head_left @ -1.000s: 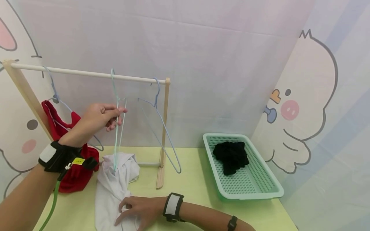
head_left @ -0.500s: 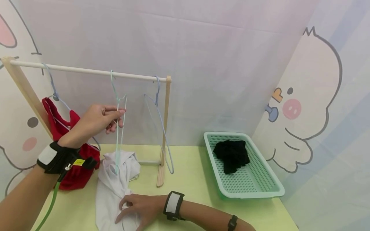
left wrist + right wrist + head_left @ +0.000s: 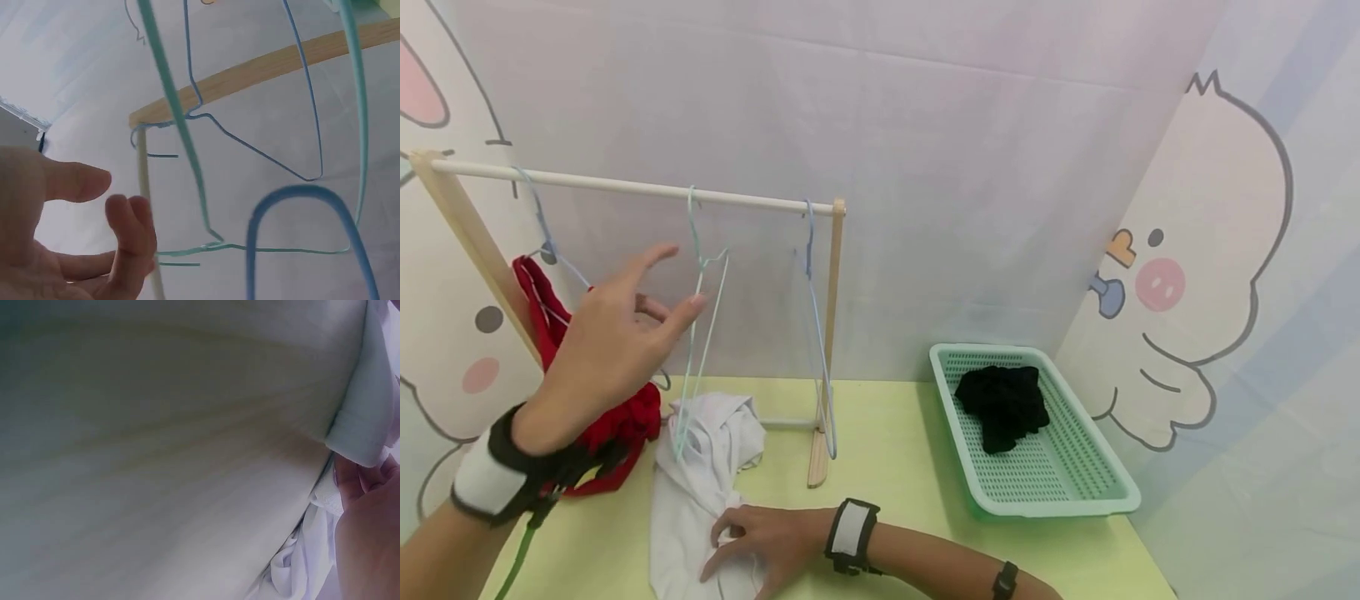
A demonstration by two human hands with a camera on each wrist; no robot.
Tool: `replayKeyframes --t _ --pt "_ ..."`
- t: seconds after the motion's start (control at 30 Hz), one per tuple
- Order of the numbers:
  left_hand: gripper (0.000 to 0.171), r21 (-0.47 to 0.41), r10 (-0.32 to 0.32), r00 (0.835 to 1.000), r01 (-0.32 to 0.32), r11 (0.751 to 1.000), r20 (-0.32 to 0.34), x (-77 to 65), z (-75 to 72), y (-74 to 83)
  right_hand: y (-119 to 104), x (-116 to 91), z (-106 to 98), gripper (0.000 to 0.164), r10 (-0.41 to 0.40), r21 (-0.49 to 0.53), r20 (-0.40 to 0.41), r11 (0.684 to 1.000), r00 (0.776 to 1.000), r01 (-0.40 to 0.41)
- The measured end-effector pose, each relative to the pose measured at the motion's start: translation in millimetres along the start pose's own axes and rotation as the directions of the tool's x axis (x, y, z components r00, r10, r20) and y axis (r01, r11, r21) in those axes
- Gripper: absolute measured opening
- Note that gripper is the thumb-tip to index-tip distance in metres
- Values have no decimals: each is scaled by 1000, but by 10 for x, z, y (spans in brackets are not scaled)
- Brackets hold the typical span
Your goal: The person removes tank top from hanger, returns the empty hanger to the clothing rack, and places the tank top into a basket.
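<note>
My left hand [image 3: 617, 333] is raised beside the light green hanger [image 3: 694, 333], its thumb and index finger spread apart with nothing between them. That hanger hangs from the rack's rail, and its lower end overlaps the crumpled white garment [image 3: 688, 500] on the table. In the left wrist view, the thumb [image 3: 78, 181] and the curved fingers stand apart, close to the rail. My right hand [image 3: 775, 542] lies low on the white garment and pinches a fold of it; in the right wrist view, the fingertips are tucked at the edge of the cloth [image 3: 362, 425].
Along the rack's rail [image 3: 602, 183], a blue hanger [image 3: 823, 358] hangs bare at the right end. At the left, a red garment [image 3: 632, 421] hangs on another blue hanger, partly behind my left arm. A green basket [image 3: 1075, 467] with a black garment [image 3: 1003, 404] stands at the right.
My left hand has let go of the light green hanger and drawn back to the left, its fingers spread. The blue hanger at the right has turned. My right hand stays in place.
</note>
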State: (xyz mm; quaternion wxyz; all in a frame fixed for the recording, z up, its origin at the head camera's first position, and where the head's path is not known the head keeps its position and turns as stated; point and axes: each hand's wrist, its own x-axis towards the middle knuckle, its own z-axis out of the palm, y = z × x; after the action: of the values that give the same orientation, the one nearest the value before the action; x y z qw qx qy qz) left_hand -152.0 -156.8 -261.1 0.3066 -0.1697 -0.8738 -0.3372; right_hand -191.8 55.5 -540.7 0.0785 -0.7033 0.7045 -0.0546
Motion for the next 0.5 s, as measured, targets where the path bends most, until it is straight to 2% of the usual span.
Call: replayKeyframes --t 0.03,0.07,0.1,0.13,0.2,0.27,0.33,0.37,0.4,0.43,0.47,0.5 --pt "62 -6 55 997 -56 998 -61 -62 -9 54 -1 -2 1 71 -2 0 -2 1000 1000 2" --pt "58 -24 115 987 -119 993 -116 -128 -10 108 -5 -6 -1 71 -4 5 -5 1000 1000 4" --pt "53 -59 178 968 -191 980 -174 -199 0 168 -9 -13 -2 71 -5 12 -8 1000 1000 5" --pt "46 -106 246 943 -275 956 -225 -275 18 224 -15 -21 -2 70 -9 16 -13 1000 1000 9" --pt "38 -194 381 876 -445 874 -294 -440 57 343 -25 -36 -2 68 -26 7 -35 1000 999 27" --pt "38 -327 508 804 -591 738 -308 -607 114 437 -34 -48 -1 67 -59 6 -72 998 996 59" --pt "29 -452 608 756 -643 618 -243 -790 172 483 -35 -48 -1 72 -81 51 -99 995 992 86" --pt "25 -504 647 740 -636 585 -184 -878 202 485 -34 -45 -2 73 -77 87 -99 993 992 85" --pt "23 -554 670 736 -598 579 -94 -971 232 476 -34 -37 -4 69 -75 124 -98 988 992 87" --pt "23 -596 692 722 -561 575 -13 -1052 282 452 -30 -35 -6 67 -71 137 -93 987 993 84" --pt "26 -614 701 709 -521 592 74 -1130 334 419 -23 -35 -8 62 -70 137 -88 987 994 82" --pt "31 -622 691 701 -465 630 176 -1208 386 375 -18 -38 -13 58 -63 139 -82 988 995 74"
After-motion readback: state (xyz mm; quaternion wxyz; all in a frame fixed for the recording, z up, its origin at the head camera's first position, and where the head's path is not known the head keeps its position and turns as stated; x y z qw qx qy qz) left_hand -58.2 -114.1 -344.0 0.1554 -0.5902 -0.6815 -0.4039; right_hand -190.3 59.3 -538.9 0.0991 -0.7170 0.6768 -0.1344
